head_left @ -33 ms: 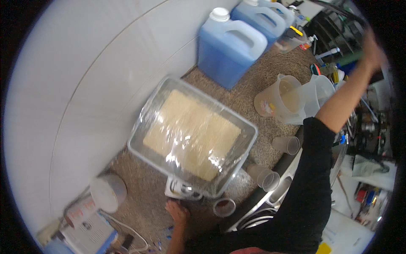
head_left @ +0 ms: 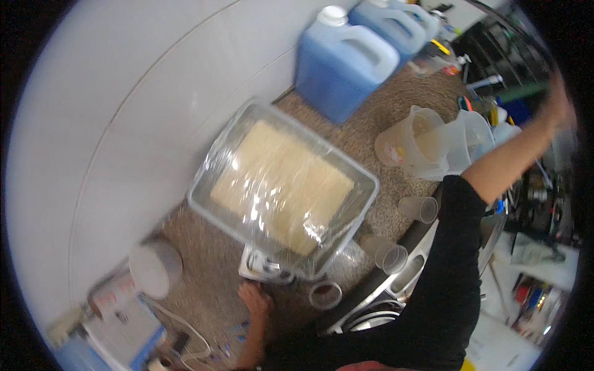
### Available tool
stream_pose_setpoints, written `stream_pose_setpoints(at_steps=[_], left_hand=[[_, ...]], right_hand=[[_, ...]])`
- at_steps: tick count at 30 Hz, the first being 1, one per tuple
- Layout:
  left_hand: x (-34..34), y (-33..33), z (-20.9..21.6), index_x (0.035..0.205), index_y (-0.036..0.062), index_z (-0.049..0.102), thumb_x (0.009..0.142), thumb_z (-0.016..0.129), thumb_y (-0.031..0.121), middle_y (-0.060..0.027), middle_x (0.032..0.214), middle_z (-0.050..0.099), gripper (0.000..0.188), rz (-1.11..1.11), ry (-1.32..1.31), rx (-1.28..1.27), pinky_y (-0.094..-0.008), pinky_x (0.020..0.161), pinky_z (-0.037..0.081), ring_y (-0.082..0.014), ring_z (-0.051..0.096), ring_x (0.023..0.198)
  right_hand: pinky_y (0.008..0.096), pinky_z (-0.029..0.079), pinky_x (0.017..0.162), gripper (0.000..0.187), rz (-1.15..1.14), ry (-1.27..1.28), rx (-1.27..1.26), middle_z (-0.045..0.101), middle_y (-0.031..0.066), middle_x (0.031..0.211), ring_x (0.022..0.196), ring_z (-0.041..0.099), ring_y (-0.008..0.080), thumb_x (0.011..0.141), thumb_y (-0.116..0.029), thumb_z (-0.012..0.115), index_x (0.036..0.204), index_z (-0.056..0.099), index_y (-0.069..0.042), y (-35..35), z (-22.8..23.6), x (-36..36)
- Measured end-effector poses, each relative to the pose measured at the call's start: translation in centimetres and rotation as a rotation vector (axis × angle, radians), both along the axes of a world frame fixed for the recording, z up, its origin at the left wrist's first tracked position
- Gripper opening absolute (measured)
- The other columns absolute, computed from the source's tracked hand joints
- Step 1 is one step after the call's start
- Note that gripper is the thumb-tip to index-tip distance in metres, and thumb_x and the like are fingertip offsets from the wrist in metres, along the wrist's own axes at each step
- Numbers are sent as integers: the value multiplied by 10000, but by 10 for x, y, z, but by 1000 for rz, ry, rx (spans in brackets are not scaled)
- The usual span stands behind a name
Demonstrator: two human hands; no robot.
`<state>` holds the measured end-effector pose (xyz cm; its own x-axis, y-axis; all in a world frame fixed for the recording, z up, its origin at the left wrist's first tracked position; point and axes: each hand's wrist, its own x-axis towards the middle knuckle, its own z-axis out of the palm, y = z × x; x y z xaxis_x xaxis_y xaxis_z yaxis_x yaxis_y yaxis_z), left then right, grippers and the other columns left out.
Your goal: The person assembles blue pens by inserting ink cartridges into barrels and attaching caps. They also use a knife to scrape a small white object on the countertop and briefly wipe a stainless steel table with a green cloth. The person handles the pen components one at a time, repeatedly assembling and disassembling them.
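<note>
On the speckled brown counter point(head_left: 371, 133), next to a big pale wall point(head_left: 124, 111), sits a large clear tub point(head_left: 281, 188) with shiny plastic wrap over the top and a flat tan slab inside. It rests on a small white scale point(head_left: 263, 267) that peeks out from under its near edge. Behind the tub stand two big blue jugs point(head_left: 343, 62) with white caps, side by side against the wall. To the right of the tub are two clear measuring pitchers point(head_left: 427, 142), touching each other. The right arm, in a black sleeve, stretches far up to the right, and the right hand point(head_left: 560, 105) is up by a crowded shelf, touching a green thing point(head_left: 523, 93); it is too blurry to tell if the fingers are closed or apart. A white round cup point(head_left: 154, 267) stands at the lower left, well away from the tub. The left hand point(head_left: 255, 300) lies on the counter just below the scale, near its edge, fingers loose and holding nothing. Small clear plastic cups point(head_left: 390, 255) lie along the counter's front edge, one point(head_left: 325, 295) just beside the left hand.
</note>
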<state>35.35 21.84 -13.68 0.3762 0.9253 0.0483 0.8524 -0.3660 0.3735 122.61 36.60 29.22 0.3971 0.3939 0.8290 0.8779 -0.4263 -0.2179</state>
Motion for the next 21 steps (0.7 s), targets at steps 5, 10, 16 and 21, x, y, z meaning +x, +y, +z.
stream_pose_setpoints(at_steps=[5, 10, 16, 21], left_hand=[[-4, 11, 0, 963, 41, 599, 759, 603, 93, -181, 894, 522, 211, 23, -22, -252, -517, 774, 373, -385, 512, 871], [-6, 2, 1, 938, 28, 547, 841, 576, 70, -180, 950, 513, 110, 61, -135, 5, -480, 750, 378, -360, 502, 900], [-14, -1, 19, 964, 9, 595, 878, 579, 68, -176, 986, 527, 106, 48, -355, 106, -472, 793, 426, -353, 524, 951], [-77, -94, 67, 928, 18, 687, 874, 610, 79, -163, 953, 582, 112, -46, -582, -11, -462, 829, 461, -343, 562, 972]], right_hand=[[418, 502, 1054, 473, 503, 655, 254, 619, 251, 1299, 1159, 638, 342, 1031, -235, 527, 1355, 491, 107, -123, -29, -89], [305, 632, 854, 380, 833, 1587, 736, 641, 317, 1157, 1016, 691, 282, 952, -70, 663, 1223, 525, 159, -113, -112, -252], [414, 587, 944, 486, 1522, 2132, 737, 533, 297, 1307, 1114, 610, 382, 947, 36, 593, 1379, 390, 128, -153, -200, -551], [374, 558, 816, 475, 1394, 2236, 174, 645, 156, 1065, 950, 664, 309, 905, -15, 676, 1337, 480, -38, -295, -221, -726]])
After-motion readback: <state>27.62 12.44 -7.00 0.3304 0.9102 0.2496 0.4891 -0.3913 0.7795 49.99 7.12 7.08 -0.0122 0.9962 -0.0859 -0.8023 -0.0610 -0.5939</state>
